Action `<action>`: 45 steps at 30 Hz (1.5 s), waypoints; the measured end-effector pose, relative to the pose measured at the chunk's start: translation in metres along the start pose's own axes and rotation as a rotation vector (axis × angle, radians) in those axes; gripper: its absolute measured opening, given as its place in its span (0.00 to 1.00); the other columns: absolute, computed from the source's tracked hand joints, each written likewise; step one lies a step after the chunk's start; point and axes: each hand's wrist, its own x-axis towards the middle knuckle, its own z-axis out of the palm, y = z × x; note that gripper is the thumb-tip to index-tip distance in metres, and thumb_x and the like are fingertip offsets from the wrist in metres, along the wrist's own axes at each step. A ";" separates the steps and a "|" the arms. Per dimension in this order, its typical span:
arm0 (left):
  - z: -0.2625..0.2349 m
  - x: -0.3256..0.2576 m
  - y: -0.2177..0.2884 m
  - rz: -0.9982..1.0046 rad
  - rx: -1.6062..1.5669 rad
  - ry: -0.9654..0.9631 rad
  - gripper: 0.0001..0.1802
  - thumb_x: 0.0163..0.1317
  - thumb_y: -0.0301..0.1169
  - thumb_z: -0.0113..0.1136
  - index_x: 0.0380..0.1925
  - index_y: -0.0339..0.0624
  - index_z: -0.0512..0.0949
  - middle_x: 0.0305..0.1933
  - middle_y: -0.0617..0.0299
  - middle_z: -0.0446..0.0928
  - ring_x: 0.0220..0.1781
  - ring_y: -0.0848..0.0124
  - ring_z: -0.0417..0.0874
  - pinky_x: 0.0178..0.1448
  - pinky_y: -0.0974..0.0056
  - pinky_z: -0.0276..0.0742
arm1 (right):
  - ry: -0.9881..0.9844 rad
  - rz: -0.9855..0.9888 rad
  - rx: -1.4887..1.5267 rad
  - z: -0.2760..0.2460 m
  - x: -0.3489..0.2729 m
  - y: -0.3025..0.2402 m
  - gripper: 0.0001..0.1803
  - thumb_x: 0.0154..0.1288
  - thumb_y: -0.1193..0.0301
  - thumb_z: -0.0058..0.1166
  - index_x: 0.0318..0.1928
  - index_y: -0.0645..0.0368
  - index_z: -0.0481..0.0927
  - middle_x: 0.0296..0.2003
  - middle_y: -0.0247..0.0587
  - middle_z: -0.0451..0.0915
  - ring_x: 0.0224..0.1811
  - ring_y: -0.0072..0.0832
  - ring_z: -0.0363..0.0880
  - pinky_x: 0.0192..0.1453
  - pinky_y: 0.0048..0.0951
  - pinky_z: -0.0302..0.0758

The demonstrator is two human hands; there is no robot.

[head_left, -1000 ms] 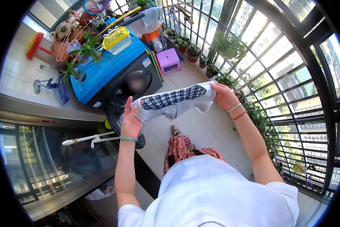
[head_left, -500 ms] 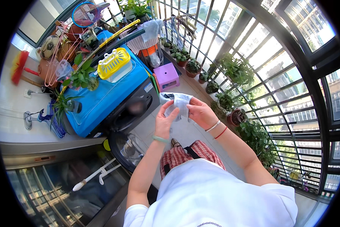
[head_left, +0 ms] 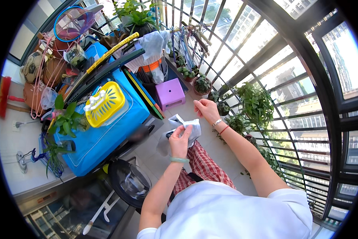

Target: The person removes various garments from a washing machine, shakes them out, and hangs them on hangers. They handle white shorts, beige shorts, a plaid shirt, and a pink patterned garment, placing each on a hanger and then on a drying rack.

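Note:
A small, light grey piece of cloth (head_left: 193, 128) with a dark patch hangs in folds from my left hand (head_left: 180, 140). The thumb and fingers of that hand are pinched on its upper part. My right hand (head_left: 207, 109) is off the cloth, a little above and to the right of it. Its fingers are curled in, and nothing shows between them. Below and left of the cloth, the round glass door (head_left: 129, 183) of a front-loading washing machine stands open. What kind of garment the cloth is, I cannot tell.
A blue cover (head_left: 103, 139) on the machine bears a yellow basket (head_left: 107, 104) and a potted plant. Behind stands a purple stool (head_left: 171, 93), with clothes hangers (head_left: 187, 47) on a rail beyond. Potted plants (head_left: 254, 103) line the barred window at right. A white-handled tool (head_left: 101, 213) lies lower left.
My right hand has let go of the cloth and moved up and away from it. My left hand has come slightly lower, still holding the cloth. The view has shifted.

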 end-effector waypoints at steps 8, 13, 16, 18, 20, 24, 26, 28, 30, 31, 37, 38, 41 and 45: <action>0.039 0.066 0.003 -0.112 0.056 0.142 0.10 0.62 0.32 0.66 0.37 0.36 0.83 0.34 0.71 0.79 0.36 0.84 0.74 0.43 0.75 0.71 | 0.202 -0.164 -0.614 -0.010 0.215 0.017 0.17 0.62 0.55 0.56 0.30 0.56 0.83 0.28 0.48 0.83 0.33 0.47 0.82 0.38 0.43 0.78; 0.055 0.108 -0.001 -0.192 -0.059 0.202 0.11 0.62 0.31 0.66 0.40 0.36 0.82 0.36 0.71 0.79 0.38 0.84 0.74 0.44 0.76 0.70 | 0.192 -0.073 -0.952 -0.003 0.309 0.012 0.21 0.62 0.48 0.55 0.32 0.54 0.83 0.32 0.45 0.84 0.36 0.43 0.84 0.39 0.43 0.78; 0.066 0.128 0.000 -0.223 -0.087 0.208 0.11 0.62 0.31 0.66 0.41 0.37 0.82 0.37 0.70 0.79 0.39 0.83 0.75 0.45 0.75 0.70 | 0.153 -0.090 -1.086 0.002 0.342 0.010 0.23 0.61 0.47 0.56 0.32 0.56 0.83 0.33 0.45 0.84 0.38 0.43 0.85 0.39 0.42 0.79; 0.072 0.137 0.001 -0.227 -0.109 0.196 0.10 0.62 0.29 0.65 0.42 0.37 0.81 0.39 0.69 0.81 0.39 0.83 0.77 0.47 0.74 0.71 | 0.114 -0.071 -1.101 0.005 0.356 0.011 0.24 0.60 0.46 0.57 0.33 0.57 0.83 0.34 0.46 0.85 0.39 0.44 0.85 0.41 0.42 0.79; 0.077 0.144 0.001 -0.227 -0.101 0.190 0.10 0.62 0.29 0.65 0.41 0.37 0.81 0.39 0.69 0.81 0.40 0.83 0.77 0.47 0.74 0.70 | 0.103 -0.057 -1.120 0.008 0.364 0.014 0.25 0.60 0.45 0.57 0.34 0.56 0.83 0.35 0.47 0.85 0.39 0.43 0.85 0.42 0.41 0.79; 0.081 0.152 0.000 -0.202 -0.067 0.178 0.12 0.62 0.33 0.66 0.40 0.36 0.82 0.36 0.70 0.79 0.38 0.83 0.74 0.46 0.74 0.70 | 0.082 -0.119 -1.152 0.013 0.374 0.022 0.16 0.61 0.57 0.54 0.33 0.57 0.84 0.34 0.47 0.85 0.38 0.43 0.85 0.41 0.41 0.80; 0.081 0.154 0.000 -0.229 -0.067 0.185 0.10 0.62 0.31 0.65 0.41 0.37 0.82 0.38 0.69 0.80 0.40 0.82 0.75 0.47 0.74 0.70 | 0.077 -0.137 -1.166 0.013 0.376 0.024 0.12 0.60 0.63 0.52 0.34 0.57 0.83 0.34 0.46 0.85 0.37 0.43 0.85 0.40 0.42 0.80; 0.080 0.154 0.000 -0.228 -0.069 0.184 0.10 0.62 0.30 0.65 0.41 0.38 0.81 0.39 0.69 0.80 0.40 0.82 0.76 0.47 0.74 0.70 | 0.070 -0.135 -1.170 0.012 0.376 0.024 0.12 0.60 0.63 0.51 0.35 0.57 0.83 0.33 0.47 0.85 0.37 0.43 0.85 0.40 0.42 0.80; 0.080 0.153 -0.001 -0.235 -0.061 0.197 0.09 0.62 0.30 0.65 0.41 0.38 0.81 0.39 0.69 0.80 0.40 0.83 0.76 0.47 0.74 0.70 | 0.054 -0.163 -1.145 0.010 0.373 0.022 0.12 0.62 0.63 0.49 0.36 0.57 0.80 0.32 0.49 0.85 0.36 0.45 0.85 0.39 0.44 0.80; 0.079 0.153 -0.001 -0.226 -0.088 0.186 0.09 0.62 0.30 0.65 0.41 0.39 0.81 0.39 0.69 0.80 0.40 0.83 0.76 0.47 0.74 0.70 | 0.060 -0.165 -1.125 0.010 0.370 0.022 0.12 0.62 0.63 0.49 0.37 0.57 0.79 0.32 0.49 0.84 0.35 0.46 0.85 0.38 0.44 0.79; 0.077 0.147 -0.002 -0.219 -0.115 0.176 0.09 0.62 0.30 0.66 0.40 0.40 0.81 0.38 0.70 0.80 0.39 0.83 0.77 0.45 0.75 0.70 | 0.174 -0.324 -0.896 0.015 0.344 0.031 0.13 0.68 0.63 0.41 0.42 0.58 0.72 0.39 0.51 0.80 0.35 0.50 0.82 0.38 0.51 0.76; 0.077 0.146 -0.002 -0.222 -0.118 0.178 0.09 0.62 0.30 0.66 0.40 0.40 0.81 0.38 0.70 0.80 0.39 0.83 0.77 0.45 0.75 0.70 | 0.185 -0.352 -0.827 0.017 0.339 0.034 0.12 0.69 0.63 0.40 0.42 0.57 0.72 0.40 0.51 0.80 0.36 0.51 0.81 0.38 0.52 0.76; 0.076 0.141 0.000 -0.237 -0.096 0.188 0.09 0.62 0.30 0.65 0.40 0.40 0.81 0.38 0.70 0.80 0.39 0.83 0.77 0.45 0.75 0.70 | 0.187 -0.360 -0.664 0.022 0.329 0.041 0.13 0.71 0.62 0.39 0.42 0.57 0.72 0.40 0.51 0.80 0.38 0.53 0.80 0.40 0.53 0.76; 0.072 0.132 0.002 -0.233 -0.053 0.173 0.12 0.63 0.34 0.66 0.39 0.37 0.82 0.36 0.71 0.78 0.38 0.83 0.74 0.45 0.75 0.70 | 0.165 -0.313 -0.774 0.022 0.337 0.024 0.15 0.70 0.58 0.44 0.41 0.57 0.73 0.39 0.51 0.80 0.38 0.51 0.80 0.40 0.50 0.76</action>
